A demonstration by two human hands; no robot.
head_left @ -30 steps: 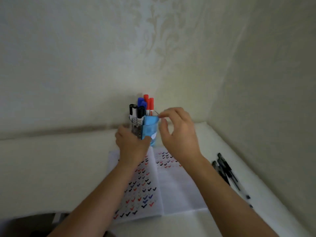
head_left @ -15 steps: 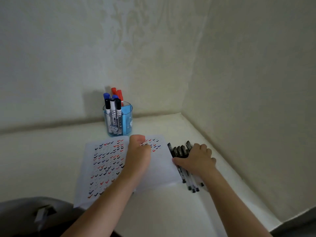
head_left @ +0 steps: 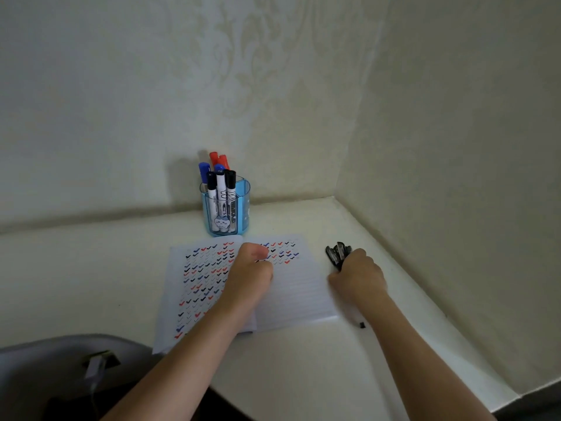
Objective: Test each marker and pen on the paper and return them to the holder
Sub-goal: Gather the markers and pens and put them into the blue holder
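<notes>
Markers with black, blue and red caps stand upright in a translucent blue plastic holder just behind the far edge of the white lined paper sheet, which is partly covered in coloured ticks. On the paper's middle the left hand rests as a loose fist, fingers tucked under and hidden, nothing seen in it. Just off the paper's right edge the right hand curls round a bundle of black pens, their lower ends mostly hidden by the wrist.

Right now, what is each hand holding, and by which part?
Right hand grips the bundle of black pens around mid-barrel; left hand rests on the paper, nothing visibly held.
</notes>
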